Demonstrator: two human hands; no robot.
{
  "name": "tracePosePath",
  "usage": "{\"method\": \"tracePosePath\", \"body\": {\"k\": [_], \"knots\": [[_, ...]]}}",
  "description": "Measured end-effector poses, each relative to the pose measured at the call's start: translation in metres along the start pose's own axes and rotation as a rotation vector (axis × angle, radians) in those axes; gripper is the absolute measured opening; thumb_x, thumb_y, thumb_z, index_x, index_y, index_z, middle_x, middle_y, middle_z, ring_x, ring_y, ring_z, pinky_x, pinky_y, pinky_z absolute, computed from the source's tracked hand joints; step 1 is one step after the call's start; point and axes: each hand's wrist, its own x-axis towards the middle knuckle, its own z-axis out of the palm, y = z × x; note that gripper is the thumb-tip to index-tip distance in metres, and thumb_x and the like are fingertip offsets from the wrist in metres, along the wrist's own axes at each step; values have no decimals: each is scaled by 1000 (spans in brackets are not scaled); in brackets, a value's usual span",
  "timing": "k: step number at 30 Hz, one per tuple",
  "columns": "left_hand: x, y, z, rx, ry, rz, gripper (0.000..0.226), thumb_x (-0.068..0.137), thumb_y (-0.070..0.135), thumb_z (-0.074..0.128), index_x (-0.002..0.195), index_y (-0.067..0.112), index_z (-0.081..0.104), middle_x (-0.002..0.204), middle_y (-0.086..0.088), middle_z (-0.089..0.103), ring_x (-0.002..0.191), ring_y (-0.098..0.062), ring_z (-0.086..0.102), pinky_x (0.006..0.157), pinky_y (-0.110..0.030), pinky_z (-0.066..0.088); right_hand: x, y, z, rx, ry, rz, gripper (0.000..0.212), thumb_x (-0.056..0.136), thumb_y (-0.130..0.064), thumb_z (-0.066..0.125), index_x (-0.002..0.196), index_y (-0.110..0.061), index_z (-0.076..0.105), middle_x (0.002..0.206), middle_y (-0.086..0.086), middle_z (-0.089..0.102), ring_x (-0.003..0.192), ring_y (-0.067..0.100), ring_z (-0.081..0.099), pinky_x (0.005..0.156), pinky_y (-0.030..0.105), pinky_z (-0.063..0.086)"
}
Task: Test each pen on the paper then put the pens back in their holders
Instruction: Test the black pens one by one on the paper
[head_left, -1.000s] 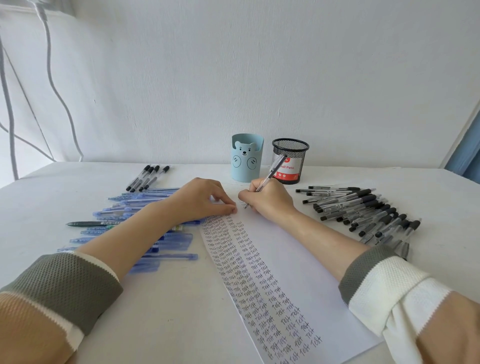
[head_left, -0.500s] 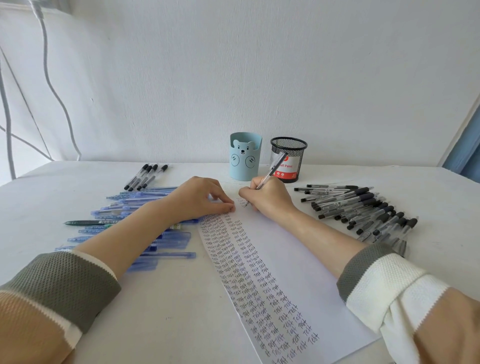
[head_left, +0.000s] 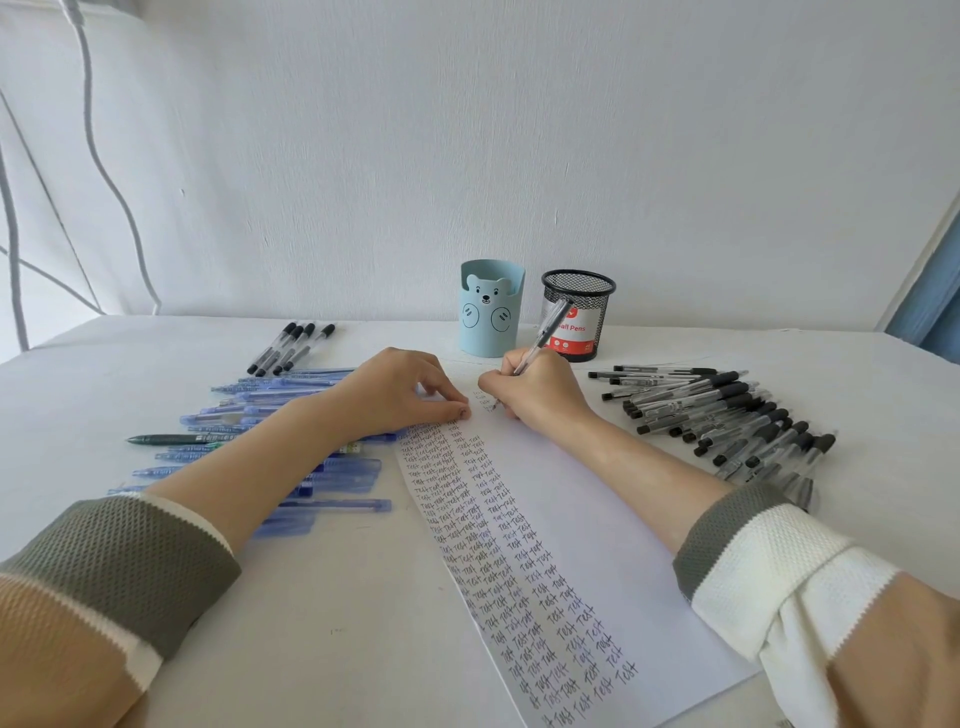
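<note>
A white sheet of paper (head_left: 613, 530) lies lengthwise on the table, with columns of the word "Test" down its left side. My right hand (head_left: 537, 389) grips a clear black-capped pen (head_left: 545, 330) with its tip on the paper near the far end. My left hand (head_left: 402, 387) rests on the paper's far left edge with its fingertips pressed down. Behind the hands stand a light blue bear holder (head_left: 491, 309) and a black mesh holder (head_left: 577, 314).
Several blue pens (head_left: 291, 457) and one dark green pen (head_left: 166, 439) lie left of the paper, partly under my left forearm. Several black pens (head_left: 291, 347) lie at the far left, and a heap of black pens (head_left: 727, 421) on the right. Grey cables (head_left: 88, 130) hang down the wall.
The right hand's pen tip has shifted slightly down the paper while writing. The left hand stays put.
</note>
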Motion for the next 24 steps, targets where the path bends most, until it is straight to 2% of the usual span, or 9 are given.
{"method": "tracePosePath", "body": {"k": [13,19,24], "knots": [[2,-4,2,-12,2,2,43,63,73,58,84,41,76,87,17,67,86,-2,61,84,-38,50,0,-1,-1,-24,22,7,29,69,-21,66,48,-15,47,48,4,54,49,16,44,56,27,39],[4,-6,2,-11,4,18,15,77,49,74,86,37,77,89,15,67,87,-4,61,86,-40,49,0,-2,-1,-30,22,22,30,70,-21,67,48,-15,47,49,4,54,49,17,45,56,27,39],[3,-6,2,-4,-6,3,34,68,67,65,85,40,76,88,16,67,87,-3,62,85,-37,50,-3,-6,-4,55,27,52,28,77,-18,63,51,-15,53,46,1,56,46,13,48,54,25,40]]}}
